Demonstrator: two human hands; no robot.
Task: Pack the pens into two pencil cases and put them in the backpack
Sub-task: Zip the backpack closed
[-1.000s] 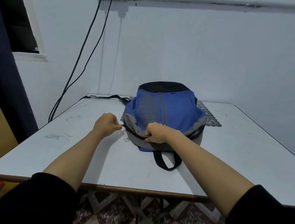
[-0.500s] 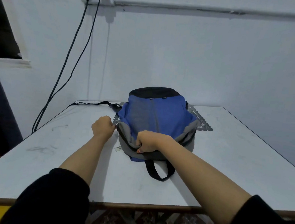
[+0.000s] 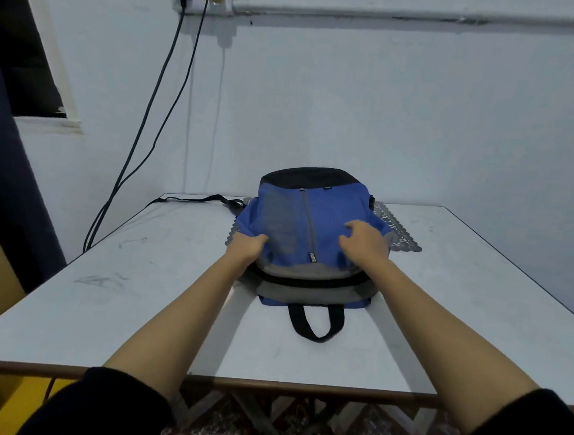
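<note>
2 cables (image 3: 148, 131) run down the wall off the far-left corner of the tabletop (image 3: 117, 307); your left hand (image 3: 247, 246) grips the backpack (image 3: 326, 227) at its left side, fingers curled on fabric; backpack lies flat by mid far edge, handle loop toward you; your right hand (image 3: 365, 246) sits on its blue front, fingers bent, can't tell if pinching; lace mat (image 3: 402, 238) under its right side.

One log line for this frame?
backpack: on table, zip looks closed | left hand: grips its left side | right hand: rests on front | pencil cases: unseen
</note>
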